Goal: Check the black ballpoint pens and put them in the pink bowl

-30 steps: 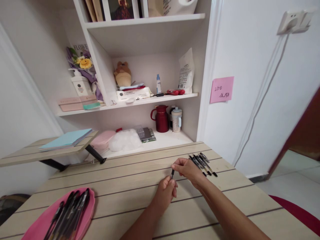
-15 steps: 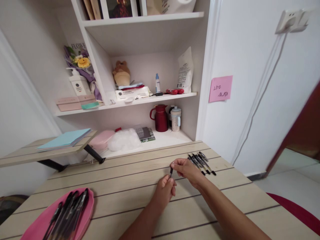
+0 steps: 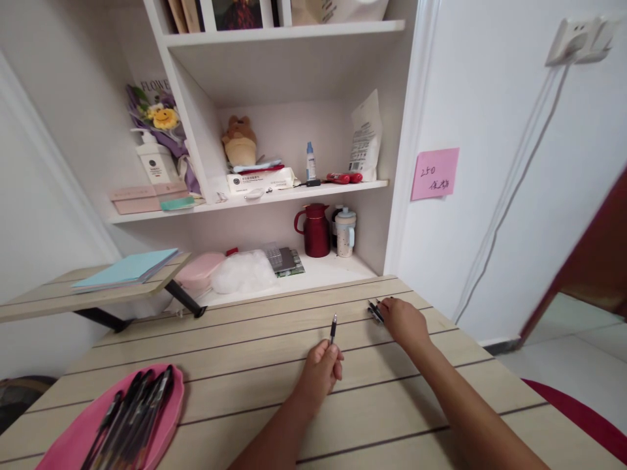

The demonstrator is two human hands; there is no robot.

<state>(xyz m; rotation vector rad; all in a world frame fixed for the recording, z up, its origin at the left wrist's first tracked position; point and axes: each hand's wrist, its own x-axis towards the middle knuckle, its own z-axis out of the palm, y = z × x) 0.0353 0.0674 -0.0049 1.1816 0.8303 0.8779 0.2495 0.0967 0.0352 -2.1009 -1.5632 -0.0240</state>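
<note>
My left hand [image 3: 323, 367] is closed round a black pen [image 3: 333, 326] that stands up out of the fist, tip upward, over the middle of the wooden table [image 3: 245, 385]. My right hand [image 3: 404, 321] has reached to the right and lies over a small group of black pens [image 3: 375, 311] on the table's far right part; its fingers curl down on them and hide most of them. I cannot see whether it grips any. At the near left, a pink tray [image 3: 73, 437] holds several black pens [image 3: 137, 411].
Behind the table stands a white shelf unit [image 3: 274, 189] with a red jug [image 3: 316, 230], a mug, a bag and small items. A low wooden side table [image 3: 59, 297] with a blue book sits at the left. A pink note [image 3: 434, 173] hangs on the right wall.
My right hand has let go of the pen's upper end and moved right onto the group of pens. My left hand keeps the pen, now with its tip showing.
</note>
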